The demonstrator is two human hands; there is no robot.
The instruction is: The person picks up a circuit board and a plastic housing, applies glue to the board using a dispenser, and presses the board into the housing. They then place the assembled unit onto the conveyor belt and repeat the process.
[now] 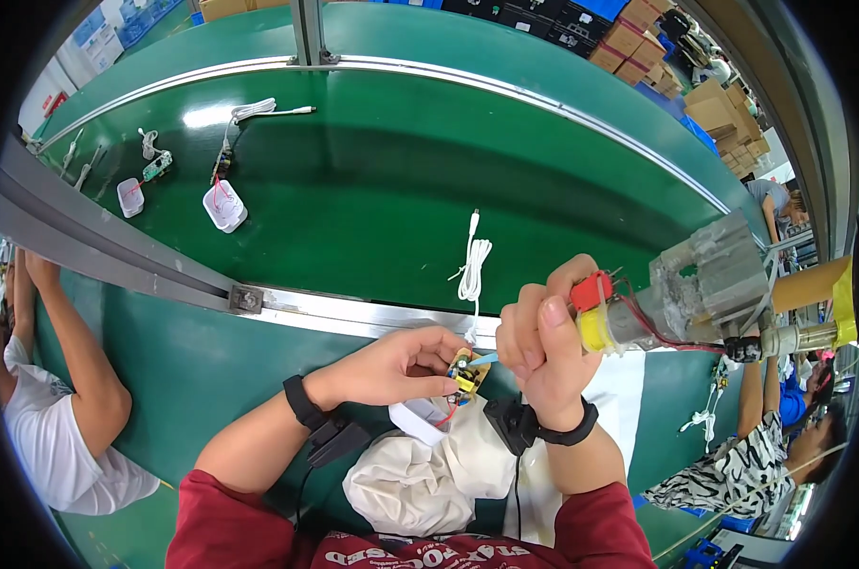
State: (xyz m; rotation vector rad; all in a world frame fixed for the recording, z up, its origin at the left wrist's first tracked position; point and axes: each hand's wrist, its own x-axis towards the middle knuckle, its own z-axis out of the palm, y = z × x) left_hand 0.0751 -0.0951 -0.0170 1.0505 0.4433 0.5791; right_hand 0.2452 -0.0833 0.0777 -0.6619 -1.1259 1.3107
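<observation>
My left hand [391,367] is closed around the edge of a small circuit board [465,379], which carries a yellow part and other components. A red wire runs from it to a white plastic housing [420,421] just below. My right hand [546,346] grips a blue-tipped tool, its narrow blue tip [484,359] pointing at the board; whether it touches cannot be told. Beyond this fist extends a thick grey cylinder [704,270] with yellow tape, wires and a red block [591,290]. The fist hides how tip and cylinder join.
A coiled white cable [473,270] lies beyond the metal rail [334,313]. More boards with housings, like the white housing [224,207], lie far left. A grey post [116,228] slants at left. White cloth [415,479] lies before me. People work on both sides.
</observation>
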